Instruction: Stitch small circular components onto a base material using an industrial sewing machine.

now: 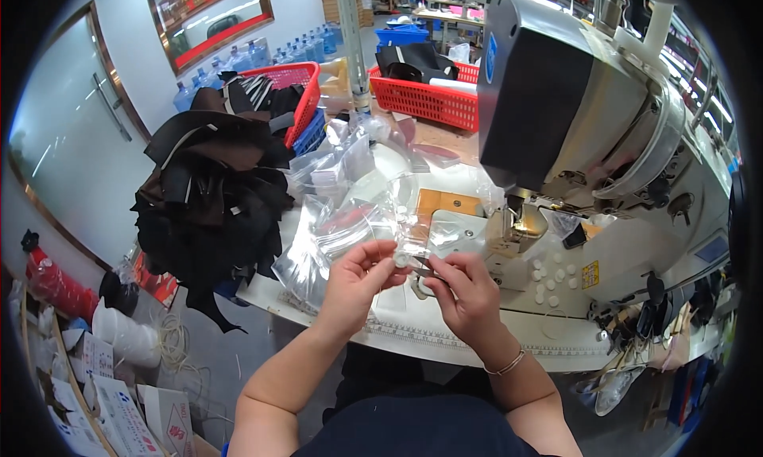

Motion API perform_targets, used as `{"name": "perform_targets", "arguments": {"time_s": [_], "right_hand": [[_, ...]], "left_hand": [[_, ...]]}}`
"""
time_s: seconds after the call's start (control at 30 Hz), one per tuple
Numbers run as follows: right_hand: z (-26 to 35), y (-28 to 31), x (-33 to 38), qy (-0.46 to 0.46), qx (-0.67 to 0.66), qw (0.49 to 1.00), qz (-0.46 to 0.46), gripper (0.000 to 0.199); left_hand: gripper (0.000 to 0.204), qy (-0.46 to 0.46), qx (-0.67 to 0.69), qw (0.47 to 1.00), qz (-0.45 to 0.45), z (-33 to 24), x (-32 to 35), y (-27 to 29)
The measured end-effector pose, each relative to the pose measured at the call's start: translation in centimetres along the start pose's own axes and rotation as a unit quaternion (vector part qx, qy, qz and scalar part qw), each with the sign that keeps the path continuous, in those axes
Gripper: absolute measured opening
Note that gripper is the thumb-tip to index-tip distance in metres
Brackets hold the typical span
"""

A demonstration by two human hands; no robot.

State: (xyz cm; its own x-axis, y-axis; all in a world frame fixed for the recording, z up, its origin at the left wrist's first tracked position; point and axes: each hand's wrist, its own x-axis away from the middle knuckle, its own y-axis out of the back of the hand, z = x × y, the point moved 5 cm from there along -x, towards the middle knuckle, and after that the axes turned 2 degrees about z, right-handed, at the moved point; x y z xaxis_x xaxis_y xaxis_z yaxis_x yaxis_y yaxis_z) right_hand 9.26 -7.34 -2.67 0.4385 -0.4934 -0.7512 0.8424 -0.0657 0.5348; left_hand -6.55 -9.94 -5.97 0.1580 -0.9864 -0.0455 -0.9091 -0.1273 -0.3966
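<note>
Over the near edge of the white sewing table, my left hand pinches a small white round piece like a button between thumb and fingers. Close beside it, my right hand is closed around a small dark metal tool that looks like thread snips; its tips are near the white piece. Clear plastic bags lie just beyond my hands. Several loose white round buttons are scattered on the machine bed to the right.
A large sewing machine overhangs the right side. Dark fabric pieces are heaped high at the left. Red plastic baskets stand behind. A printed ruler strip follows the table's front edge, and boxes lie at lower left.
</note>
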Motion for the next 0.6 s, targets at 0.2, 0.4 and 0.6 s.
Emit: {"name": "perform_targets", "arguments": {"time_s": [0.2, 0.4, 0.6], "right_hand": [[0.5, -1.0, 0.0, -0.001, 0.007, 1.000, -0.003, 0.028], [0.2, -0.2, 0.1, -0.008, 0.014, 1.000, 0.003, 0.026], [-0.5, 1.3, 1.2, -0.054, -0.030, 0.998, -0.033, 0.021]], "left_hand": [[0.023, 0.021, 0.030, 0.999, 0.021, 0.7, 1.0, 0.4], [0.023, 0.015, 0.015, 0.999, 0.046, 1.1, 1.0, -0.7], [0.024, 0.028, 0.024, 0.998, 0.057, 1.2, 1.0, -1.5]]}}
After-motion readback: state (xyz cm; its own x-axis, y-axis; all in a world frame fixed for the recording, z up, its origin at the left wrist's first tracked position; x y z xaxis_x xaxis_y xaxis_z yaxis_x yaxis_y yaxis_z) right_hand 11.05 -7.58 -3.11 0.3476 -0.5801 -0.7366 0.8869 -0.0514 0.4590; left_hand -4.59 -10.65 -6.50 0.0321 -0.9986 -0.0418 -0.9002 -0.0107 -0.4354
